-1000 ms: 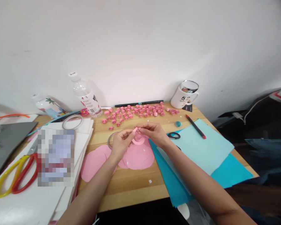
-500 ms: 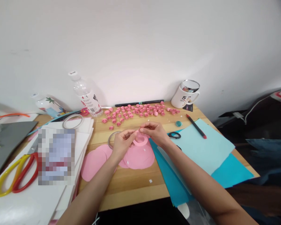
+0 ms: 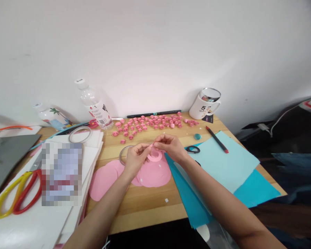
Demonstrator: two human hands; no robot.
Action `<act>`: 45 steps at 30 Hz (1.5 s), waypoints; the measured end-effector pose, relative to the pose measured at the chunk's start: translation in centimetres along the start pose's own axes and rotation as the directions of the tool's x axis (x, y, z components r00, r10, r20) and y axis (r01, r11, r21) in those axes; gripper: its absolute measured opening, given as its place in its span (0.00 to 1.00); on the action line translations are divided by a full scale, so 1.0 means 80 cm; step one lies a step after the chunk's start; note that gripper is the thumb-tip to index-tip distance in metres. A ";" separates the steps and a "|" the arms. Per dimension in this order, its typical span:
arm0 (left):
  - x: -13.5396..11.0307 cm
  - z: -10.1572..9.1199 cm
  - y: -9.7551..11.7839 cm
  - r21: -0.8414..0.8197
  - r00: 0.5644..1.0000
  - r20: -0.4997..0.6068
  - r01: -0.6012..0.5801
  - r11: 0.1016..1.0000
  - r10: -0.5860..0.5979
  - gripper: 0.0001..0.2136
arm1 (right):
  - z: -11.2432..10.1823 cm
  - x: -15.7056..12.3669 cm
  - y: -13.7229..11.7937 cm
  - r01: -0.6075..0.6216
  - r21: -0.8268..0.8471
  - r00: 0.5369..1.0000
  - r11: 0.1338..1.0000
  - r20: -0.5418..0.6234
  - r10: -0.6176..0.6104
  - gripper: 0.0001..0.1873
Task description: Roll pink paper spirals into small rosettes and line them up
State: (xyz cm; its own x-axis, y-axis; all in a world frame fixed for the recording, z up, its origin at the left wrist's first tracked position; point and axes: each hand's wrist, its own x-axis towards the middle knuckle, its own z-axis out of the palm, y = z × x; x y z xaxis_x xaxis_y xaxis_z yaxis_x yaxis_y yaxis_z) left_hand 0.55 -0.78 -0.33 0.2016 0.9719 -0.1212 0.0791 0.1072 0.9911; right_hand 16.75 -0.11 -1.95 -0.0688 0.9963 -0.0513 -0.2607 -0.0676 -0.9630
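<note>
Between my two hands a curled pink paper strip [image 3: 155,158] hangs in a loop above the table. My left hand [image 3: 135,157] pinches it from the left, thumb against fingers. On the other side, my right hand [image 3: 171,146] pinches the strip's upper end close to the left fingertips. The rolled part between the fingers is mostly hidden. Beneath lie flat pink paper circles [image 3: 157,175], with more pink circles [image 3: 103,183] partly under my left forearm. A roll of tape [image 3: 122,156] shows behind my left hand. Several small rolled pink paper roses [image 3: 155,121] are spread out beyond my hands.
Blue paper sheets [image 3: 223,166] lie at right with black-handled scissors [image 3: 193,149] and a red-tipped black pen [image 3: 217,140]. A white mug [image 3: 203,107] and a water bottle [image 3: 95,107] stand by the wall. Yellow-and-red scissors [image 3: 17,193] rest on white paper [image 3: 36,226] at left.
The loop of the pink paper strip looks slightly smaller and has shifted a little left. Both hands stay in nearly the same place, still pinching it.
</note>
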 end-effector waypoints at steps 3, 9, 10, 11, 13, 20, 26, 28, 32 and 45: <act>0.000 0.000 -0.001 -0.016 1.000 0.006 -0.002 1.000 0.002 0.11 | 0.000 0.000 0.001 0.010 0.011 1.000 1.000 -0.008 -0.010 0.12; -0.001 -0.001 0.005 0.004 0.999 -0.032 -0.014 1.000 0.014 0.10 | 0.002 0.000 0.001 -0.033 0.051 0.999 0.998 0.012 0.032 0.12; -0.001 -0.001 0.005 0.005 0.999 -0.042 -0.013 1.000 0.013 0.10 | 0.002 0.000 0.001 -0.034 0.054 0.999 0.998 0.024 0.033 0.13; -0.001 -0.001 0.005 0.003 0.999 -0.052 -0.012 1.000 0.012 0.10 | 0.002 0.000 0.000 -0.033 0.057 0.999 0.998 0.030 0.031 0.13; -0.001 -0.001 0.005 -0.002 0.998 -0.068 -0.009 1.000 0.009 0.10 | 0.001 0.001 0.000 -0.024 0.056 0.999 0.998 0.028 0.023 0.13; -0.002 0.001 0.007 -0.003 0.999 -0.048 -0.002 1.000 0.002 0.11 | 0.001 0.000 -0.001 -0.004 0.038 1.000 0.999 0.003 0.004 0.12; -0.002 0.003 0.006 -0.063 0.999 -0.044 -0.007 0.998 0.004 0.13 | 0.002 0.000 -0.002 0.000 0.028 1.000 1.000 -0.024 0.001 0.12; -0.003 0.003 0.006 -0.068 0.999 -0.053 0.004 0.998 -0.007 0.14 | 0.002 0.000 -0.001 0.001 0.036 1.000 0.999 -0.018 -0.001 0.12; -0.002 0.002 0.006 -0.034 0.996 -0.089 0.017 0.999 -0.020 0.13 | 0.001 0.001 0.002 -0.003 0.071 1.000 0.997 -0.004 0.004 0.13; -0.004 0.002 0.006 -0.049 0.999 0.023 0.027 0.998 -0.026 0.12 | 0.002 0.000 -0.001 0.058 0.048 0.998 0.997 -0.038 -0.057 0.14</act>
State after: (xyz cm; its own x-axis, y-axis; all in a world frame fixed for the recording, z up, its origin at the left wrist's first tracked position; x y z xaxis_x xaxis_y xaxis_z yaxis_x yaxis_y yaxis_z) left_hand 0.69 -1.08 0.19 0.2214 0.9638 -0.1484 0.0363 0.1439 0.9889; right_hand 16.65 -0.09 -1.81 -0.0175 0.9998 -0.0068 -0.3103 -0.0119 -0.9506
